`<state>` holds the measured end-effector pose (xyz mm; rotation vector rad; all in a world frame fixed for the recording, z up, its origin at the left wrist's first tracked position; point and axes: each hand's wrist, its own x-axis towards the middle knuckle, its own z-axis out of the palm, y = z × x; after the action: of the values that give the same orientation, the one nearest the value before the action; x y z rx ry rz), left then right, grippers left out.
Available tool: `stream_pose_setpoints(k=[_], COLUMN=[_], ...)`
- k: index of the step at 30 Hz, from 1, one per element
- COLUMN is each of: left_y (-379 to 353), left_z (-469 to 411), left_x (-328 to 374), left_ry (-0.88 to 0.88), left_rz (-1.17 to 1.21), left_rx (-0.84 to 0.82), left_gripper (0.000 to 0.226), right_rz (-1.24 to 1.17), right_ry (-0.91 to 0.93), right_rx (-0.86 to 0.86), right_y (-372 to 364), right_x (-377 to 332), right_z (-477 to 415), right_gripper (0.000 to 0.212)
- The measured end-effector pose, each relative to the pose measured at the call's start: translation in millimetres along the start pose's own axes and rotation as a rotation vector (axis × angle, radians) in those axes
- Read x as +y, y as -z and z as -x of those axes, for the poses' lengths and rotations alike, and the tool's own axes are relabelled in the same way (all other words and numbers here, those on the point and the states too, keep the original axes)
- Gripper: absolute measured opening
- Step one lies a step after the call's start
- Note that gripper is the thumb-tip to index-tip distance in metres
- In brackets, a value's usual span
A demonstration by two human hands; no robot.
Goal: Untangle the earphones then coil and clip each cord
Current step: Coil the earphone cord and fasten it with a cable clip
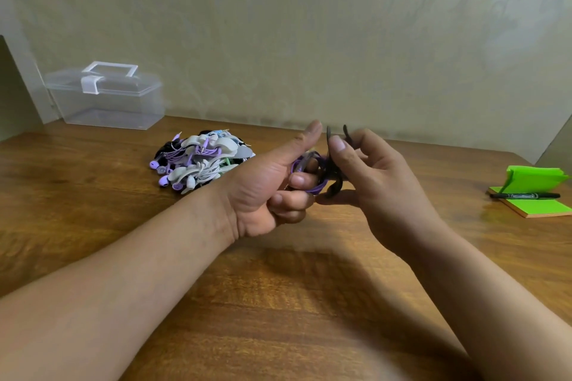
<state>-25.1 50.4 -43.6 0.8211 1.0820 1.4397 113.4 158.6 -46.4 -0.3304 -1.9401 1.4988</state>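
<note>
My left hand grips a coil of purple earphone cord above the middle of the table, fingers curled round it and thumb pointing up. My right hand pinches a dark cord clip that wraps around the purple coil; the clip's two ends stick up past my fingertips. Behind my left hand lies a pile of earphones, purple, white and black, several of them coiled and held in grey clips.
A clear plastic box with a white latch and handle stands at the back left against the wall. At the right edge of the wooden table lies a green sticky-note pad with a black marker across it.
</note>
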Motion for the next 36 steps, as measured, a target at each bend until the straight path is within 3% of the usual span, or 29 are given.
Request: stream_pose_setpoints(k=[7, 12, 18, 24, 30, 34, 36], left_y=[1, 3, 8, 5, -4, -8, -9], left_z=[-2, -2, -1, -1, -2, -3, -4], left_x=[0, 1, 4, 2, -6, -8, -10], left_ry=[-0.004, 0.02, 0.028, -0.012, -0.119, -0.145, -0.176], left_rz=[-0.016, -0.03, -0.097, -0.248, -0.414, -0.45, -0.484], left_rx=[0.056, 0.051, 0.047, 0.141, 0.217, 0.174, 0.221], left_gripper=[0.044, 0.044, 0.033, 0.03, 0.028, 0.048, 0.032], right_rz=[-0.219, -0.24, -0.214, 0.022, 0.363, 0.531, 0.569], right_ry=[-0.155, -0.256, -0.193, -0.08, -0.01, 0.075, 0.082], right_rx=[-0.086, -0.149, -0.194, -0.028, -0.04, -0.001, 0.042], right_y=[5, 8, 8, -1, 0, -2, -5], right_x=[2, 3, 2, 10, 15, 18, 15], right_z=[-3, -6, -7, -10, -8, -8, -9], right_gripper=[0.026, 0.04, 0.024, 0.022, 0.02, 0.022, 0.02])
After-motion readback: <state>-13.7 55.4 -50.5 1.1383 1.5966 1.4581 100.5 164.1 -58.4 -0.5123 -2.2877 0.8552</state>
